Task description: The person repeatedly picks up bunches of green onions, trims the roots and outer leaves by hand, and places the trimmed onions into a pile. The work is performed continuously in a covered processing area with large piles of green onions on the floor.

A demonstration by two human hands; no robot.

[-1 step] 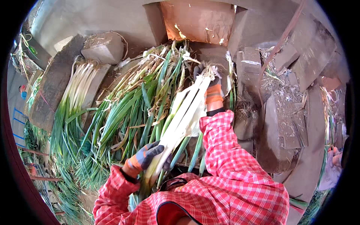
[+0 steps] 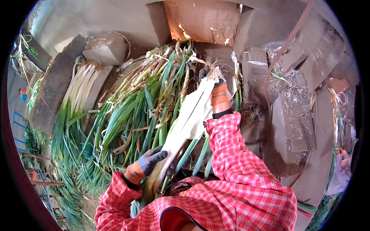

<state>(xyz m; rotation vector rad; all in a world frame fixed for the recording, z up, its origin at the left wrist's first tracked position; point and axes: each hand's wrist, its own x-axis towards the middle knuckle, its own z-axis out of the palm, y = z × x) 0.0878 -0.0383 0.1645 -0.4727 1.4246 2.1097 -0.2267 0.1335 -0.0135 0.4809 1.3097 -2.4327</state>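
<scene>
I hold a bunch of long green onions (image 2: 166,152) slantwise in front of me, its pale stalks running from a rooty end at the top to the lower left. My right hand (image 2: 219,88), in an orange and grey glove, grips the bunch just below its roots. Around the lower stalks closes my left hand (image 2: 146,164), gloved alike, with its thumb side on top. A white, sheet-like layer (image 2: 194,111) lies over the upper stalks; I cannot tell whether it is peel or paper. Some fingers of both hands are hidden behind the bunch.
A large heap of untrimmed green onions (image 2: 135,104) lies left of the bunch. Farther left, cleaned onions (image 2: 83,82) rest in a row against a worn board (image 2: 54,92). Dusty blocks and boards (image 2: 289,123) with scraps stand at the right.
The white layer now covers more of the upper stalks, which showed as separate before. My left hand has shifted very slightly; the right stays at the roots.
</scene>
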